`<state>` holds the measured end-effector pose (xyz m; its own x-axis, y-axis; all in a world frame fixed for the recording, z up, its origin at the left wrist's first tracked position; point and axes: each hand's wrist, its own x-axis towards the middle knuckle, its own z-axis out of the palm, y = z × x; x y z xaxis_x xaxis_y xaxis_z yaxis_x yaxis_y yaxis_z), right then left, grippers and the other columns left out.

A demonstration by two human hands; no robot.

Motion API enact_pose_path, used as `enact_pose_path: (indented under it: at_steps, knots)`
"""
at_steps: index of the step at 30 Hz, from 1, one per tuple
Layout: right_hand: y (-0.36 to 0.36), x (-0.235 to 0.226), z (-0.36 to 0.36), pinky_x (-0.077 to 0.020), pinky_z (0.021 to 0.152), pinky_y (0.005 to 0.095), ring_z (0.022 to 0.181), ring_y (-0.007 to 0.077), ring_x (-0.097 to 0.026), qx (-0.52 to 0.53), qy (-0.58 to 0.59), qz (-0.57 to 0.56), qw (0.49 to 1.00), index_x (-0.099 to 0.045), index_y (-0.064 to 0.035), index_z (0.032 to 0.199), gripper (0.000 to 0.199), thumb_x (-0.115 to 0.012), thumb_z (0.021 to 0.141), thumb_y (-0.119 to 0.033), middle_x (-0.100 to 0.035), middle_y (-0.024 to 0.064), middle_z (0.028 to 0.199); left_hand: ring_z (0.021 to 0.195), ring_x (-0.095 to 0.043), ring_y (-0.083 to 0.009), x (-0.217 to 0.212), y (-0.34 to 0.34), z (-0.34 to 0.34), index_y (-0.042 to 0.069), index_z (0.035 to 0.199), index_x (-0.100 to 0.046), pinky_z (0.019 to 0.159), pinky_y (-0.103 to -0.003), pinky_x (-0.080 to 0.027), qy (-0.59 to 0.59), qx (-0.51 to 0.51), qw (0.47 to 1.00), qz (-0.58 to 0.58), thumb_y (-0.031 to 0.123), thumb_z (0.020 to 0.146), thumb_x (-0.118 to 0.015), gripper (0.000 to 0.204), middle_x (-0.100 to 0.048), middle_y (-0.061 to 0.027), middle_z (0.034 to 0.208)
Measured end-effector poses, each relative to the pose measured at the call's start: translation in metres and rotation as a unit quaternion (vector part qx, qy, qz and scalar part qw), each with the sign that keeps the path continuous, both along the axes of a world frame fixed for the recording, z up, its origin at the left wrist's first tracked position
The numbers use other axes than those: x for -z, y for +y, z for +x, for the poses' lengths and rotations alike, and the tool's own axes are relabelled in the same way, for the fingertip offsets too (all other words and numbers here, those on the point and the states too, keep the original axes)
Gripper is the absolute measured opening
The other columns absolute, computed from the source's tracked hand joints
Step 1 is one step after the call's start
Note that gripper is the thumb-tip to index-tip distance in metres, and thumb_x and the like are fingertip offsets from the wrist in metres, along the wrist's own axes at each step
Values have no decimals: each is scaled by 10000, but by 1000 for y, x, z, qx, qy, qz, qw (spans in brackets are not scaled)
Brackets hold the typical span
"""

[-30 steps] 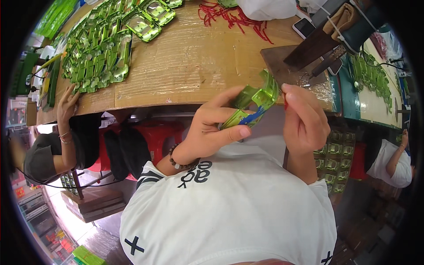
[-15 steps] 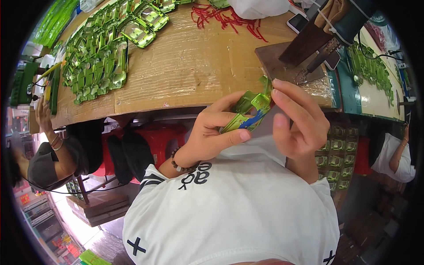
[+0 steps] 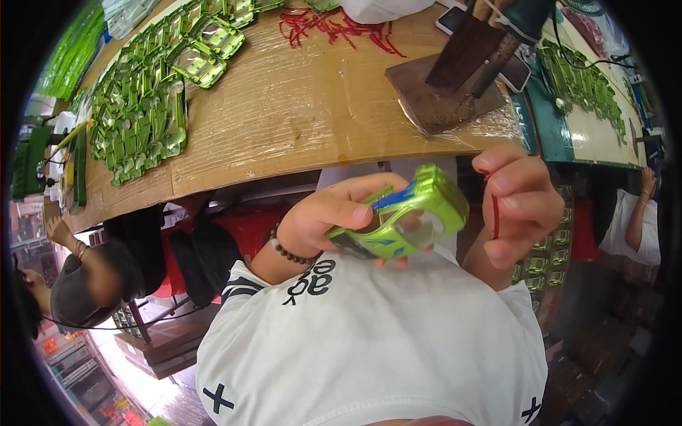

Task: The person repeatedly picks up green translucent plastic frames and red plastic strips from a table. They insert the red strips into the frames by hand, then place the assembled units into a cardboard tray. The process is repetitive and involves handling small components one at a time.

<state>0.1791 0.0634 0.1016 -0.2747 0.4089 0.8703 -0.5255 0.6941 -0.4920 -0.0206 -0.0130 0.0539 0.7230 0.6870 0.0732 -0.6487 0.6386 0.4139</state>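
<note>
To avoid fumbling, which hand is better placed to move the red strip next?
Probably your right hand: it holds the red strip, while your left hand grips the green plastic shell.

The head camera is looking down over the white shirt, facing the nearby left hand and right hand. Its wide view is spanning the desk beyond.

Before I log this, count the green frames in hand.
1: a green frame in the left hand. The right hand shows only a red strip; more may be hidden.
</note>
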Motion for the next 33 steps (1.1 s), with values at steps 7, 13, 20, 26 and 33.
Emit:
enact_pose_path:
  at_steps: [7,13,20,26,33]
  knots:
    - [-2,10,-14,-527,661,336,778,314,-599,-94,68,28,993,-631,44,766,254,-761,574,-58,-604,180,843,927,-572,-402,14,14,16,-36,1279,-211,695,-363,-540,-177,193,965,-17,276,848,-529,620,-395,-399,1137]
    - [3,8,-10,-525,682,347,801,318,-612,-122,34,23,992,-640,38,765,264,-772,562,-67,-611,195,872,911,-591,-356,16,14,20,-90,1251,-279,685,-346,-535,-183,195,963,22,313,867,-489,595,-401,-390,1150]
    - [4,12,1,-389,910,467,924,330,-558,-118,-69,10,991,-625,-74,890,320,-759,660,-252,-597,155,920,913,-594,-342,16,12,18,-100,1250,-303,692,-338,-529,-181,187,965,25,304,882,-461,568,-402,-389,1155]
    - [5,9,-2,-385,888,489,865,331,-595,-80,-54,47,994,-646,-73,850,268,-731,653,-232,-631,191,904,908,-595,-341,17,15,17,-91,1247,-315,687,-334,-531,-183,184,965,36,321,889,-442,560,-392,-393,1160]
    - [11,2,8,-332,933,507,885,335,-585,-21,-139,73,987,-656,-99,835,254,-736,636,-234,-639,163,922,901,-594,-346,29,15,19,-63,1273,-287,691,-336,-537,-233,191,954,-10,346,893,-424,575,-363,-400,1175]
